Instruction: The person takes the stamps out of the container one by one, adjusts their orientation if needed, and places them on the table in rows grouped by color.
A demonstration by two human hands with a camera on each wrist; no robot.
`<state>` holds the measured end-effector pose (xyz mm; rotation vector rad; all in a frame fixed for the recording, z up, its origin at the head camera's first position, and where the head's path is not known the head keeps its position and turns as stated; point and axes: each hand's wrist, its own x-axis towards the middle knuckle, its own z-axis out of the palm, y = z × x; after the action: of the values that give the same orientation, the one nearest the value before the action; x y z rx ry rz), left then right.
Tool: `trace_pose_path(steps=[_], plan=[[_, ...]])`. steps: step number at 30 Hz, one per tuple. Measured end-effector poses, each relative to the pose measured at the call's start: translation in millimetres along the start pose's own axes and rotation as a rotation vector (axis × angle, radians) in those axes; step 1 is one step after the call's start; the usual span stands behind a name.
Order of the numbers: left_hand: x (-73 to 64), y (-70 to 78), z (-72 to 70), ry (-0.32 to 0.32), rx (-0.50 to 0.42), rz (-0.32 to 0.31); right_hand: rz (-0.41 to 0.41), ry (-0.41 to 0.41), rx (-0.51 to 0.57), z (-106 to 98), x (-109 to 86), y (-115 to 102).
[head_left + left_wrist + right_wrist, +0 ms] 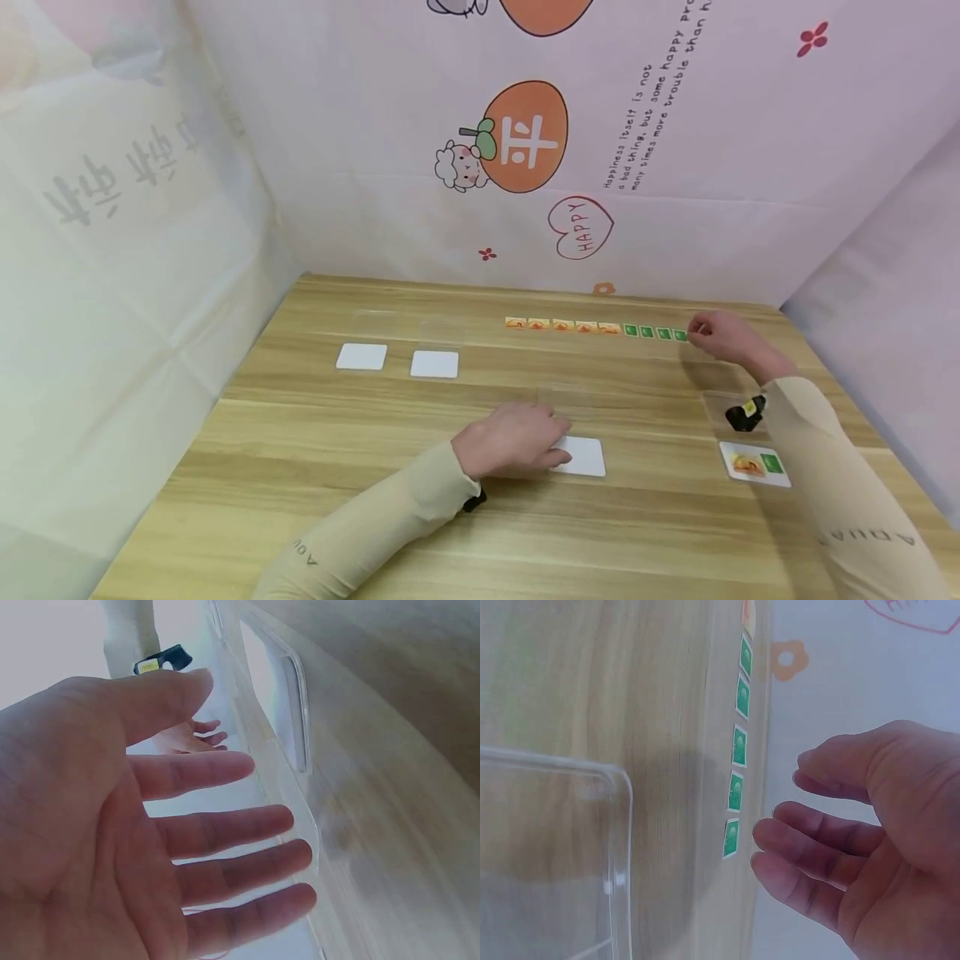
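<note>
At the back of the table, my right hand (726, 340) hovers by the right end of a row of stamps, partly covering it. In the right wrist view its fingers are loosely bent, with nothing between them, beside the green stamps (732, 838). Orange stamps (562, 325) make up the left part of that row. My left hand (517, 440) is by the left edge of a blank white card (583, 456), fingers extended and spread in the left wrist view. Under the right forearm lies a white card bearing an orange and a green stamp (754, 464).
Two more blank white cards (362, 357) lie at the left. Clear plastic cases (622, 825) sit behind the cards, faint in the head view. A printed cloth (375, 167) closes off the back and sides of the wooden table (315, 442).
</note>
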<state>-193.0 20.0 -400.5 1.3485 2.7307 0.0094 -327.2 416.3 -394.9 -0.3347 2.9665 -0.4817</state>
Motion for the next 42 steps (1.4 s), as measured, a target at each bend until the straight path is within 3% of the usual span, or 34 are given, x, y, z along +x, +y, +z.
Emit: trace_pose_path(steps=[12, 17, 23, 31, 42], plan=[[16.2, 3.4, -8.4, 0.112, 0.029, 0.063, -0.094, 0.022, -0.082, -2, -13.3, -15], [22.0, 7.0, -13.4, 0.102, 0.018, 0.066, -0.123, 0.023, -0.071, -3, -21.4, -22], [29.3, 12.0, -16.9, 0.061, 0.002, 0.059, -0.103, -0.024, -0.011, -6, -32.5, -31], [41.0, 19.0, -20.0, 0.085, -0.038, 0.074, -0.066, -0.115, 0.06, -8, -44.5, -26], [57.8, 32.6, -22.1, 0.115, -0.038, 0.1, -0.095, -0.236, 0.07, -13, -71.9, -14]])
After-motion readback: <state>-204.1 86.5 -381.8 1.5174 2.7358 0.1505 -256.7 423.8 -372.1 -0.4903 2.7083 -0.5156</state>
